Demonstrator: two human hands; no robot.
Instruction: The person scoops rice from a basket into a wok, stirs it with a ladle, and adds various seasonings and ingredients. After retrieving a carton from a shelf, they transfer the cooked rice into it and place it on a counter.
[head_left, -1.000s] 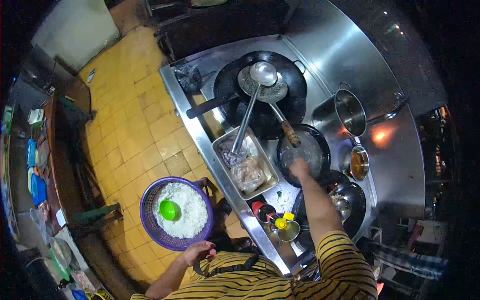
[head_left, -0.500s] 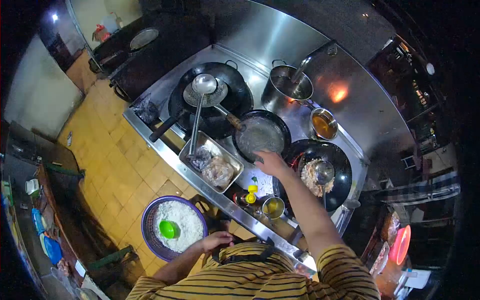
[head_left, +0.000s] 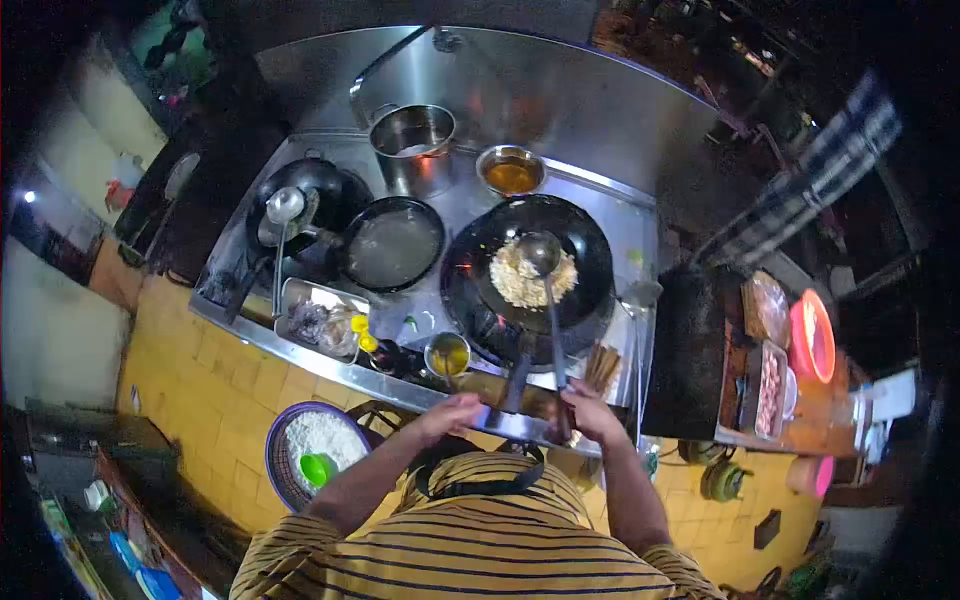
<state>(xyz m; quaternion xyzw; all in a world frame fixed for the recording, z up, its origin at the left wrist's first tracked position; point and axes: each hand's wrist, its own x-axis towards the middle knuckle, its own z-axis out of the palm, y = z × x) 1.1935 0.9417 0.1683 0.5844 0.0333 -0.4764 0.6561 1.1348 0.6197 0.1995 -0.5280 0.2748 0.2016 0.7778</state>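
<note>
A black wok point(head_left: 592, 222) holds a heap of fried rice point(head_left: 512, 282), and a ladle point(head_left: 541, 254) rests its bowl in the rice. Near the stove's front edge, my right hand point(head_left: 592, 414) has its fingers around the lower part of the ladle's handle. My left hand point(head_left: 452, 415) hovers left of the wok's handle point(head_left: 517, 385), apart from it, fingers reaching toward it and holding nothing visible. A small metal cup of yellow liquid point(head_left: 447, 354) sits just beyond my left hand.
Left on the stove are a dark pan point(head_left: 396, 245), another wok point(head_left: 345, 190) and a metal tray point(head_left: 300, 300). A steel pot point(head_left: 412, 150) and a bowl of brown liquid point(head_left: 511, 172) stand behind. A purple basket of white rice point(head_left: 290, 480) is below left.
My right hand has left the dark pan and taken the ladle's handle. My left hand has come forward from my waist toward the wok's handle. The view has swung right.
</note>
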